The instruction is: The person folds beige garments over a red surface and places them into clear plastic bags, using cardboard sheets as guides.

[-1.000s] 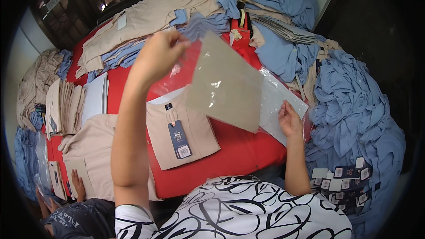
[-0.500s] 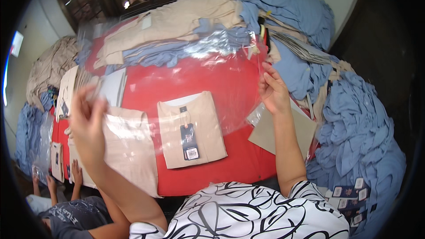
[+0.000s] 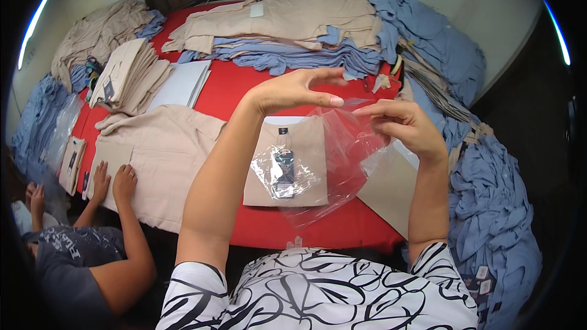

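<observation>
Carefully, now: your left hand (image 3: 287,90) gapes, seemingly empty; I can't tell whether your right hand (image 3: 413,128), fingers curled, grips the clear bag (image 3: 336,174). Hanging limply over the folded shirt (image 3: 309,146) on the counter (image 3: 257,232), it could snag the tag (image 3: 283,171) if dragged.

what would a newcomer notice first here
Probably the shiny clear plastic bag at the centre, seen just below the left hand and right hand, partly in front of a folded beige garment. Next, the bright red tabletop, with a big crumpled heap of blue clothing to the right.
</observation>
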The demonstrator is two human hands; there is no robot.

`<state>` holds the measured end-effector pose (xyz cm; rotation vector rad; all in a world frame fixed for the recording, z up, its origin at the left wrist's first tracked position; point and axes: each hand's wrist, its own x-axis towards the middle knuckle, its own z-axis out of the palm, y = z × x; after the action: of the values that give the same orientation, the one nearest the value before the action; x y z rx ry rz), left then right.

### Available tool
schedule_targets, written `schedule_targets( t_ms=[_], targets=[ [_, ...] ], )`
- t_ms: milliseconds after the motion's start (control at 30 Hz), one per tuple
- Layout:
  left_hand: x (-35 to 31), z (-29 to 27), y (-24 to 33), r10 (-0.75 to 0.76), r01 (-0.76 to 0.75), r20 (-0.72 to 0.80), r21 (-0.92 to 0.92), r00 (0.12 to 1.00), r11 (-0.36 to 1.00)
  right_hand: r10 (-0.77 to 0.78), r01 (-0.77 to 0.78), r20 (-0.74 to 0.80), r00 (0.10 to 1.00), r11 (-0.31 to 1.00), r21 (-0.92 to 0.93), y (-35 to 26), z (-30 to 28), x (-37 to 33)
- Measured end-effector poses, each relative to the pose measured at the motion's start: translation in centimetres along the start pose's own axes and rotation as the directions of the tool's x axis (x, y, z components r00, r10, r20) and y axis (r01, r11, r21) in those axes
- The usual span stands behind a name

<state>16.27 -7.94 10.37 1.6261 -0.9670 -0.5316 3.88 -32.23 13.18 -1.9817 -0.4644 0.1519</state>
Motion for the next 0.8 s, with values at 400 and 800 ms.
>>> schedule_targets(
  t_ms=[400,800],
  targets=[
    [-0.5,0.9,1.8,0.229,-0.178,0.422,-0.157,0.877,0.971,0.064,-0.077,-0.165,0.984,0.995,-0.071,-4.5,0.9,-5.1],
    [-9.2,7.7,9.5,0.356,-0.339,-0.030,-0.387,0.934,0.858,-0.059,-0.199,-0.513,0.856,0.879,-0.433,-6.3,5.4,-16.8]
  ],
)
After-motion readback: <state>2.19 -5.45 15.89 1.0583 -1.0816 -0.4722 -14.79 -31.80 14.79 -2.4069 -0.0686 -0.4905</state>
